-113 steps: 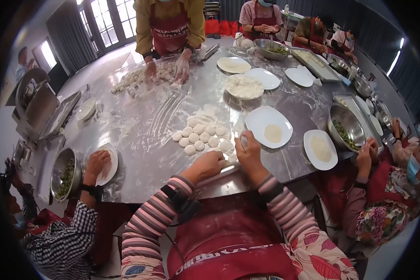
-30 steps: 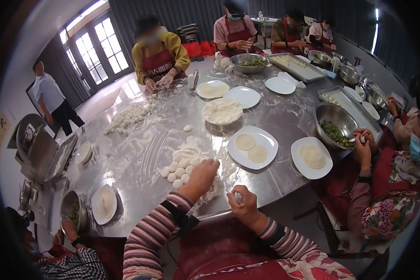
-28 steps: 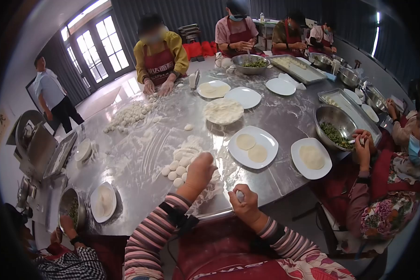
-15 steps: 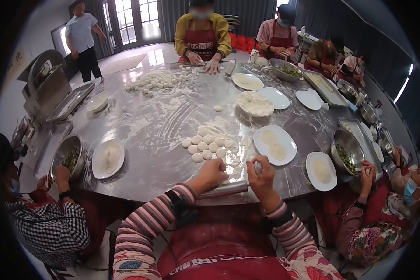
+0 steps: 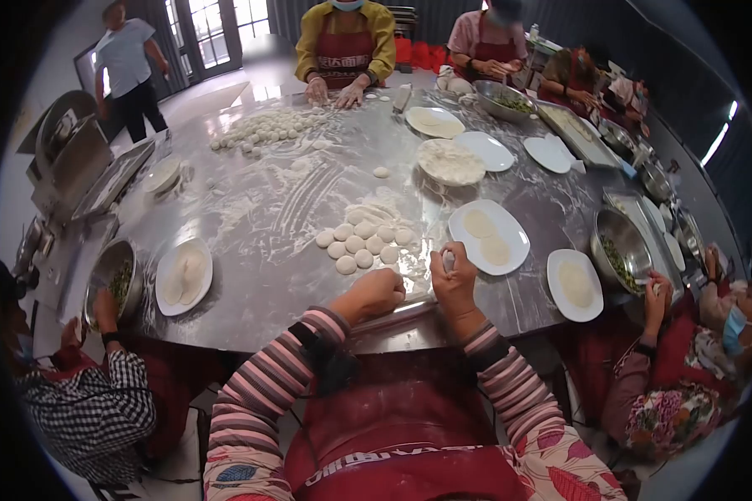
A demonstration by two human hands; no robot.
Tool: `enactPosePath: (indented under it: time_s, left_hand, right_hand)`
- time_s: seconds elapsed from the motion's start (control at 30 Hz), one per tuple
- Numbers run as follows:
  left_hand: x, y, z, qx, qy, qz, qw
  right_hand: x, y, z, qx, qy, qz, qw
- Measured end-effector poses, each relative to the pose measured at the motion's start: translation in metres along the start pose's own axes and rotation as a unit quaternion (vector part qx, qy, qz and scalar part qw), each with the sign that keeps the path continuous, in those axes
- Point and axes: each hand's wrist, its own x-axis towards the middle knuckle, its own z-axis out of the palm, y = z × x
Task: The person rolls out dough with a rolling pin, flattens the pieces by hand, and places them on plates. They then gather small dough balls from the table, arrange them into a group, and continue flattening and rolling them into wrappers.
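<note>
Low at the table's near edge, my left hand (image 5: 378, 294) is closed; what its fingers hold is hidden. Just right of it, my right hand (image 5: 454, 282) wraps round a rolling pin, its pale end (image 5: 449, 260) showing above the fist. Several round, flattened dough pieces (image 5: 354, 244) lie on floured metal beyond my left hand. A white plate (image 5: 514, 224) with two thin dough rounds (image 5: 494, 250) stands beyond and right of my right hand. Farther back is a heaped container of flour (image 5: 449, 164).
Across the metal table (image 5: 251, 292), a person (image 5: 342, 42) rests both hands near many dough balls (image 5: 267, 129). People sit at both sides by filling bowls (image 5: 113, 271) (image 5: 622, 250). White plates (image 5: 184, 277) (image 5: 575, 285) stand near them.
The whole view has shifted, so the table appears higher and more to the left. My right hand has moved slightly nearer my left and upward in view. Both stay closed.
</note>
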Motion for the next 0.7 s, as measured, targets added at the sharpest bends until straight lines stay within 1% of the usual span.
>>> enactPosePath:
  time_s: [0.07, 0.1, 0.13, 0.17, 0.23, 0.27, 0.3, 0.37, 0.4, 0.43, 0.47, 0.5, 0.53, 0.57, 0.6, 0.63, 0.67, 0.7]
  left_hand:
    - [0.0, -0.007, -0.007, 0.003, -0.013, 0.042, 0.999]
    - [-0.003, -0.018, 0.002, 0.003, 0.05, 0.059, 0.997]
    - [-0.008, -0.014, -0.002, -0.008, 0.039, 0.052, 0.998]
    - [-0.014, -0.011, -0.004, -0.021, 0.023, 0.042, 0.999]
    - [-0.01, -0.006, 0.001, -0.008, 0.007, 0.026, 1.0]
    - [-0.007, 0.003, -0.002, 0.007, 0.019, 0.034, 0.999]
    - [-0.004, 0.004, -0.001, 0.013, 0.015, 0.038, 0.999]
    - [0.003, 0.001, -0.001, 0.027, 0.011, 0.054, 0.998]
    - [-0.002, 0.003, -0.005, 0.026, -0.025, 0.055, 0.998]
    - [-0.006, 0.0, -0.006, 0.059, -0.034, 0.068, 0.995]
    - [-0.008, -0.005, -0.004, 0.053, -0.015, 0.055, 0.997]
    - [-0.009, -0.004, -0.003, 0.045, 0.003, 0.041, 0.998]
    - [-0.012, -0.004, -0.002, 0.005, -0.001, 0.023, 1.0]
    - [-0.012, -0.004, 0.0, 0.007, -0.01, 0.018, 1.0]
    - [-0.008, -0.003, 0.001, 0.018, 0.0, 0.035, 0.999]
    - [-0.002, 0.0, 0.001, 0.028, 0.015, 0.056, 0.998]
    - [0.003, 0.004, 0.0, 0.045, 0.041, 0.042, 0.997]
    - [0.002, 0.006, 0.0, 0.046, 0.041, 0.044, 0.997]
  right_hand:
    - [-0.021, -0.001, -0.016, 0.004, 0.015, -0.003, 1.0]
    - [-0.034, -0.001, -0.024, 0.012, 0.023, -0.008, 1.0]
    - [-0.043, -0.002, -0.031, 0.043, 0.015, 0.006, 0.999]
    - [-0.036, -0.001, -0.027, 0.045, 0.014, 0.006, 0.999]
    - [-0.026, -0.002, -0.021, -0.066, -0.007, -0.059, 0.996]
    - [-0.014, 0.002, -0.009, -0.014, 0.006, -0.014, 1.0]
    - [-0.001, -0.001, -0.002, 0.002, -0.012, 0.007, 1.0]
    - [-0.001, 0.0, -0.001, -0.033, -0.012, 0.006, 0.999]
    - [-0.009, -0.002, -0.011, -0.029, -0.013, 0.003, 0.999]
    - [-0.025, -0.005, -0.024, -0.026, -0.018, -0.003, 0.999]
    - [-0.039, -0.005, -0.031, -0.008, 0.011, 0.008, 1.0]
    - [-0.046, -0.008, -0.037, 0.038, 0.006, 0.035, 0.999]
    - [-0.041, -0.005, -0.034, -0.005, 0.002, -0.008, 1.0]
    - [-0.039, 0.0, -0.028, -0.049, 0.003, -0.04, 0.998]
    - [-0.026, 0.007, -0.016, -0.043, -0.007, -0.054, 0.998]
    - [-0.007, -0.006, -0.008, 0.037, 0.012, 0.006, 0.999]
    - [0.001, -0.002, 0.0, 0.024, -0.004, 0.022, 0.999]
    - [0.004, 0.004, 0.006, 0.013, -0.024, 0.036, 0.999]
